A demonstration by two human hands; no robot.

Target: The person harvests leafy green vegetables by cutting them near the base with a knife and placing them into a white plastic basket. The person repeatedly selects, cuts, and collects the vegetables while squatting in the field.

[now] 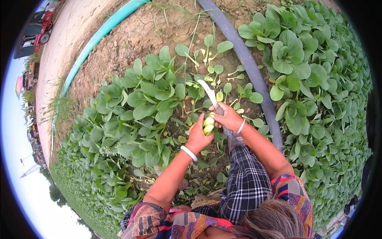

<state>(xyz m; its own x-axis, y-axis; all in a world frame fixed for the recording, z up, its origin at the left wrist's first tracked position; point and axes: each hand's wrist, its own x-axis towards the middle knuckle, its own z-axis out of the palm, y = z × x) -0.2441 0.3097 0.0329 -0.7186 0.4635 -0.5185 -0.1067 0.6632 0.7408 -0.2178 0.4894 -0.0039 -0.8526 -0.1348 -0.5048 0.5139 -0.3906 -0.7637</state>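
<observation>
A small pale-green bok choy (208, 125) is in my left hand (197, 136), its stem end facing up between my two hands. The fingers are wrapped round it, and its leaves are mostly hidden. My right hand (230, 118) grips a knife (208, 91) with a light, slightly curved blade pointing up and away; its handle is covered by my fingers. The right thumb and fingertips come right up against the bok choy. Just beyond the left hand grows a leafy bok choy plant (157, 89). Cut or loose leaves (219, 95) lie on the soil past the blade.
A dark flat hose (250, 65) runs along the right of my hands. Dense bok choy rows (294, 59) grow beyond it, and more (99, 147) on the left. A green hose (101, 34) borders a pale dirt path (67, 30), where a red vehicle (45, 26) stands.
</observation>
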